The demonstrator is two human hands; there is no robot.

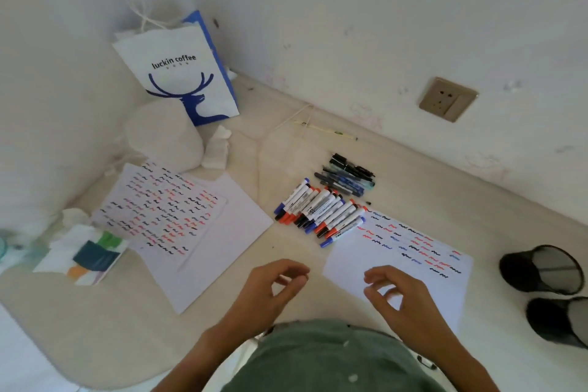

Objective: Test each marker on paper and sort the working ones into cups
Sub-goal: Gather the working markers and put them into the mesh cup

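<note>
A pile of white-barrelled markers [321,212] with red, blue and black caps lies in the middle of the table. Behind it sits a smaller heap of dark pens [348,180]. A paper sheet [410,259] with red, blue and black squiggles lies to the right of the pile. Two black mesh cups [542,269] [556,321] lie at the right edge. My left hand [270,289] hovers over the table near me, fingers loosely curled, holding nothing. My right hand [394,296] hovers above the near corner of that sheet, fingers loosely curled and empty.
Another squiggle-covered sheet [165,210] rests on a larger blank sheet [222,232] at left. A white and blue paper bag [181,70], a white roll [165,134] and crumpled tissues stand at the back left. A tissue pack [86,253] lies at far left. The wall has a socket [447,99].
</note>
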